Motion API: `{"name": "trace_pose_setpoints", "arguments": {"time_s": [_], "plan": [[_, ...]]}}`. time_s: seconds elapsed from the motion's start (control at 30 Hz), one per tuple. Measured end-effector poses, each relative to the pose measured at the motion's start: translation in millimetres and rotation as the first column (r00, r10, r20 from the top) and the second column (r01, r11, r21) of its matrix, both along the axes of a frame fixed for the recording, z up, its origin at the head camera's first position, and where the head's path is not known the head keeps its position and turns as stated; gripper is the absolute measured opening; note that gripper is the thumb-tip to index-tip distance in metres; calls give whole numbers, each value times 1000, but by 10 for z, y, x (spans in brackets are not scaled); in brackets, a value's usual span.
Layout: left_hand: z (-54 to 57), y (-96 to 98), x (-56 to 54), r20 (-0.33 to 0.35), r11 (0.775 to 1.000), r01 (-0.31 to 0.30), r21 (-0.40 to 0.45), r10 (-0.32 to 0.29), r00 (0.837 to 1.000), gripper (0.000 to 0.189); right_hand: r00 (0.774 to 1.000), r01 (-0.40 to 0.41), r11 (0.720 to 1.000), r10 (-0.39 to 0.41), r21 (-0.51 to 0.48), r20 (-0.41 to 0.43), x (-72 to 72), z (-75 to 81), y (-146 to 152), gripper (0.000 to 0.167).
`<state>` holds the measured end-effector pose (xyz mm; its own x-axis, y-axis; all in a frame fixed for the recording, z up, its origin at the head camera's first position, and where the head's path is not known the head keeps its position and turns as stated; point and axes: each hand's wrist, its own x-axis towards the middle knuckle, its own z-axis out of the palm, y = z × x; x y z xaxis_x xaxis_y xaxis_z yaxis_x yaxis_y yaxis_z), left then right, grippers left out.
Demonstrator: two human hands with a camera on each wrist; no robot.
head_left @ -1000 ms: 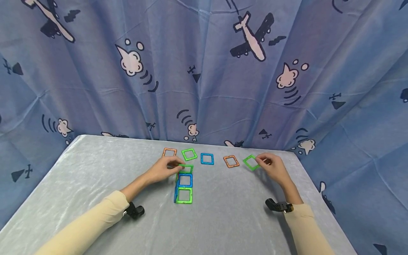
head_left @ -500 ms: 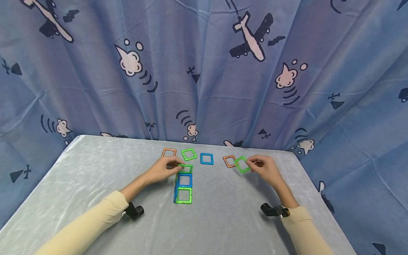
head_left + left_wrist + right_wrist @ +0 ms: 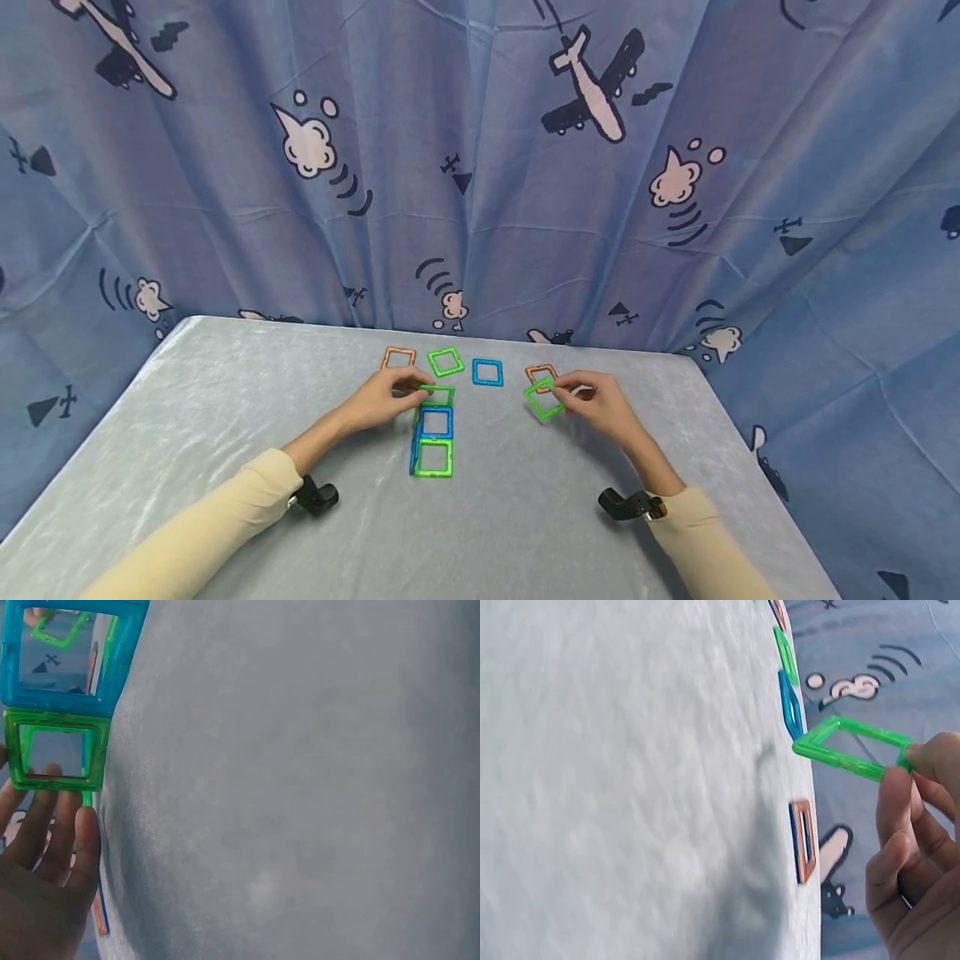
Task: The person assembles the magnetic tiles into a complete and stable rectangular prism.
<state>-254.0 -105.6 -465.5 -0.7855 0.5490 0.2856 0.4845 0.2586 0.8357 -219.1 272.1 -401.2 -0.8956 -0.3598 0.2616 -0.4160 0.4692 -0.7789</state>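
Left hand [image 3: 382, 398]: my fingers pinch the joined row [image 3: 435, 438] at its far end, probably steadying it.
Joined row: stands on the bench [image 3: 525, 517], upright left wall presumably bracing its top.
Bench back: left orange tile [image 3: 400, 349], loose green tile [image 3: 441, 352], loose blue tile [image 3: 487, 362], right orange tile [image 3: 539, 368] lie spaced, likely for picking.
Right hand [image 3: 596, 402]: my fingers clamp the raised green tile [image 3: 535, 406] at one edge, perhaps leaving others free.
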Motion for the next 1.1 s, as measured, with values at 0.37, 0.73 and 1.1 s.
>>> {"name": "trace_pose_setpoints", "arguments": {"time_s": [0.37, 0.73, 1.1], "plan": [[-24, -40, 4, 11, 1000, -9, 11, 9, 1000, 23, 995, -25, 1000, 27, -19, 94, -122, -342, -158, 10], [-21, -61, 27, 41, 1000, -13, 14, 12, 999, 23, 984, -52, 998, 57, -36, 171, -95, -333, -435, 10], [-25, -60, 16, 32, 1000, -6, 12, 6, 999, 23, 996, -90, 996, 90, 4, 30, -86, -365, -651, 9]]}}
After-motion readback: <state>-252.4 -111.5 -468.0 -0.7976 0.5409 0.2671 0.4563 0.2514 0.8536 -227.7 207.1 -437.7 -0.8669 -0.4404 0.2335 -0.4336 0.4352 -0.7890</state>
